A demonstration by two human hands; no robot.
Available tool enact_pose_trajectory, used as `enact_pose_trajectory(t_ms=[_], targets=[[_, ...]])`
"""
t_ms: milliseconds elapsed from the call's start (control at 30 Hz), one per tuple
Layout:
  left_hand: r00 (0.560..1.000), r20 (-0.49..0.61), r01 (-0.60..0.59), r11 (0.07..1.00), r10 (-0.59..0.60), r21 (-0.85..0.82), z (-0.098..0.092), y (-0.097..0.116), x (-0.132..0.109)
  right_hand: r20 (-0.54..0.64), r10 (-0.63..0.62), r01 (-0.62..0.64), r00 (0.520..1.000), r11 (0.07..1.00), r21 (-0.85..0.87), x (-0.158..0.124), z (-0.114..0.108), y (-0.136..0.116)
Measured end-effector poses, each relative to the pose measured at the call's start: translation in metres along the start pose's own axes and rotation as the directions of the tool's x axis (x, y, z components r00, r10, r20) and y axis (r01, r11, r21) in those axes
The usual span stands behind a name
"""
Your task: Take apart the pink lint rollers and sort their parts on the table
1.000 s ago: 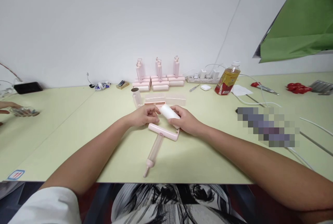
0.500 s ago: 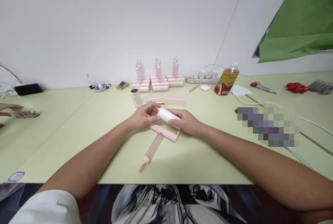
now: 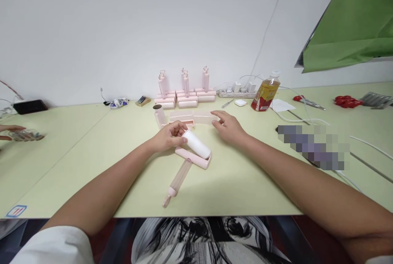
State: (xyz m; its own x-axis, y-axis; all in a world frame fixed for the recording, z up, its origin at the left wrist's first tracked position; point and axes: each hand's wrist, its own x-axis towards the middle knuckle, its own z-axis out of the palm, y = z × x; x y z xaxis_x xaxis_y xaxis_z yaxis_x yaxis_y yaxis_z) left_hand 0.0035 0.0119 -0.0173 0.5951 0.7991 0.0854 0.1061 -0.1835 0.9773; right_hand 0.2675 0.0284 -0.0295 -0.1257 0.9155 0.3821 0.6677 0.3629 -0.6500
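Observation:
In the middle of the table my left hand [image 3: 168,137] is closed on the upper left end of a white lint roller refill [image 3: 198,145]. The roll slants over the pink lint roller holder [image 3: 190,157], its lower right end at the holder's right end. From the holder a ribbed see-through handle [image 3: 180,177] with a wrist loop points towards me. My right hand [image 3: 229,127] is empty, its fingers apart and its fingertips by the right end of a clear cover [image 3: 204,117]. Beyond my left hand lies a pink tray-like part [image 3: 189,122], partly hidden.
An upright pink tube [image 3: 159,116] stands behind my left hand. Several lint rollers [image 3: 188,102] stand by the wall. On the right are a drink bottle [image 3: 266,93], a power strip [image 3: 236,94], cables and red-handled tools [image 3: 347,101]. Another person's hand [image 3: 10,129] is at far left.
My right hand has let go of the white refill and moved up and right to the clear cover. The refill's right end has dropped onto the holder; my left hand still grips it.

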Motion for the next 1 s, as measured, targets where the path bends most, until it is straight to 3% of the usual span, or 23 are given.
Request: enact_pose_trajectory(t_ms=[200, 333, 433, 500, 567, 700, 767, 867, 1000], targets=[[0.999, -0.014, -0.05, 0.997, 0.051, 0.058, -0.003, -0.002, -0.001, 0.113, 0.032, -0.004, 0.993, 0.972, -0.236, 0.011, -0.008, 0.018], [0.996, -0.001, -0.092, 0.982, 0.094, 0.165, -0.006, 0.0, -0.003, 0.017, 0.062, -0.056, 0.998, 0.971, -0.233, 0.012, -0.009, 0.02], [0.995, -0.006, -0.097, 0.967, 0.102, 0.236, -0.006, 0.004, -0.005, -0.063, -0.003, -0.008, 0.998, 0.987, -0.163, 0.006, -0.01, 0.01], [0.995, -0.008, -0.094, 0.962, 0.1, 0.257, -0.006, 0.005, -0.006, 0.014, -0.042, 0.042, 0.999, 0.998, -0.052, -0.002, -0.011, 0.0], [0.996, -0.016, -0.086, 0.962, 0.093, 0.259, -0.007, 0.005, -0.006, 0.205, -0.066, 0.05, 0.976, 0.995, 0.084, -0.009, -0.012, -0.008], [0.99, -0.084, -0.091, 0.968, 0.113, 0.232, -0.011, 0.003, -0.005, 0.567, -0.142, 0.012, 0.812, 0.974, 0.226, -0.018, -0.015, -0.015], [0.989, -0.088, -0.096, 0.97, 0.118, 0.223, -0.013, 0.002, -0.004, 0.618, -0.153, 0.013, 0.771, 0.974, 0.225, -0.019, -0.016, -0.016], [0.991, -0.067, -0.083, 0.937, 0.113, 0.339, -0.013, 0.002, -0.004, 0.604, -0.129, 0.033, 0.786, 0.985, 0.167, -0.021, -0.015, -0.017], [0.991, -0.026, -0.093, 0.801, 0.134, 0.591, -0.005, 0.003, -0.004, 0.583, -0.126, 0.081, 0.803, 0.991, 0.103, -0.025, -0.01, -0.022]])
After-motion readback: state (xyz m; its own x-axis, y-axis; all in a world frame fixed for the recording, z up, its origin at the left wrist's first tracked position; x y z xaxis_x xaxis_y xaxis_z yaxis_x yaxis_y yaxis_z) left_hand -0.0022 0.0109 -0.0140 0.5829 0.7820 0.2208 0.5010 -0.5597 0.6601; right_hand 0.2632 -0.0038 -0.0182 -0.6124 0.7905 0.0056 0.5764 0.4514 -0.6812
